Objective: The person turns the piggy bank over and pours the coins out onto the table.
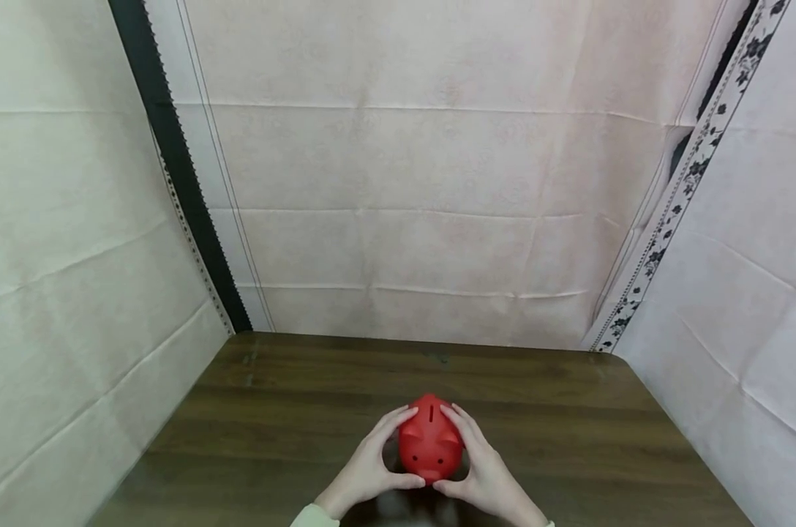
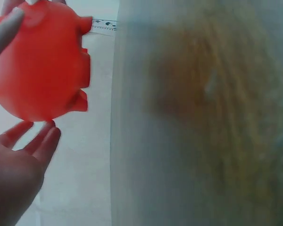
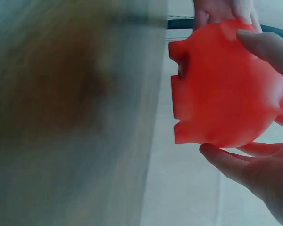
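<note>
A red piggy bank [image 1: 431,443] with a dark coin slot on top and two black eyes is in the head view, its snout toward me. My left hand [image 1: 370,467] holds it from the left, thumb near the snout and fingers toward the back. From the right, my right hand [image 1: 489,474] grips it the same way. In the left wrist view, the stubby feet of the piggy bank [image 2: 35,66] stand apart from the table surface. The right wrist view also shows the piggy bank [image 3: 226,89] held up between both hands, its feet not touching the table.
Beneath the hands is a dark brown wood-grain table [image 1: 293,410] with rounded far corners. Pale creased cloth [image 1: 404,161] hangs behind it, with more cloth at both sides. A black strip [image 1: 181,161] runs down the left and a floral border [image 1: 694,172] down the right.
</note>
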The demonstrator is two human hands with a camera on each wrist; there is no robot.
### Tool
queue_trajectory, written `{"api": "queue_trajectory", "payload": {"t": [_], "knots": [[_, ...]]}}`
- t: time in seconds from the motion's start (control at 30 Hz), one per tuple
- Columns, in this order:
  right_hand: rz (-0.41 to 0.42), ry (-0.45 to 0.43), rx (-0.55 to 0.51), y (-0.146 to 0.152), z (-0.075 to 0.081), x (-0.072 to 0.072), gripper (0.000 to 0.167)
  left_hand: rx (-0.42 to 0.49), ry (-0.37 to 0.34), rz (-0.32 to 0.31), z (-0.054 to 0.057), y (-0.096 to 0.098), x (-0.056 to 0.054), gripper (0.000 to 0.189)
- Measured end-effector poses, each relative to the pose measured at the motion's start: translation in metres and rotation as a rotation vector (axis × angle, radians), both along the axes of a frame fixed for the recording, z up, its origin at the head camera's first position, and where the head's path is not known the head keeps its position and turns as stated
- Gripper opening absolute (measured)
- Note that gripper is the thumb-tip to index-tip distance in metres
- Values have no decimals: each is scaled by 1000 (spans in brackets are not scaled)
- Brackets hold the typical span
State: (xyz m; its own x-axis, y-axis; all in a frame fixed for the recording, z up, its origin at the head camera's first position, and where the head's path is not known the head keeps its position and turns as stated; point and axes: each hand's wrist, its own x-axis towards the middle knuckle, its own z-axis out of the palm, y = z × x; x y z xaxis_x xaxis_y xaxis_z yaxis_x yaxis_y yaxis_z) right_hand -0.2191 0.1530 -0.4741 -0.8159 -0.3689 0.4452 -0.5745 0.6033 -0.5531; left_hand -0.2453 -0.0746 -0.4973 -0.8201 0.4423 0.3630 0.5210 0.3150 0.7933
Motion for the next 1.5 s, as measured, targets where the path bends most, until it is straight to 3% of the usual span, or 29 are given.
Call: {"api": "queue_trajectory", "payload": {"t": [0.23, 0.4, 0.57, 0.73, 0.93, 1.07, 1.27, 1.5], "knots": [[-28, -51, -20, 0, 22, 11, 99, 47, 14, -18, 16, -3, 2, 85], [-51, -68, -31, 1, 32, 17, 93, 81, -39, -91, 27, 0, 4, 85], [-29, -23, -7, 2, 35, 21, 89, 125, -94, -145, 32, 5, 10, 87], [30, -16, -17, 5, 34, 23, 87, 125, -65, -79, 36, 9, 18, 86], [94, -140, -40, 10, 36, 21, 88, 156, -48, 3, 34, 14, 24, 85], [154, -189, -63, 13, 34, 18, 88, 178, -79, 22, 33, 15, 26, 84], [288, -188, -131, 18, 25, 10, 91, 204, -105, 33, 35, 14, 27, 83], [342, -333, -191, 21, 16, 4, 99, 256, -188, 31, 33, 13, 28, 82]]}}
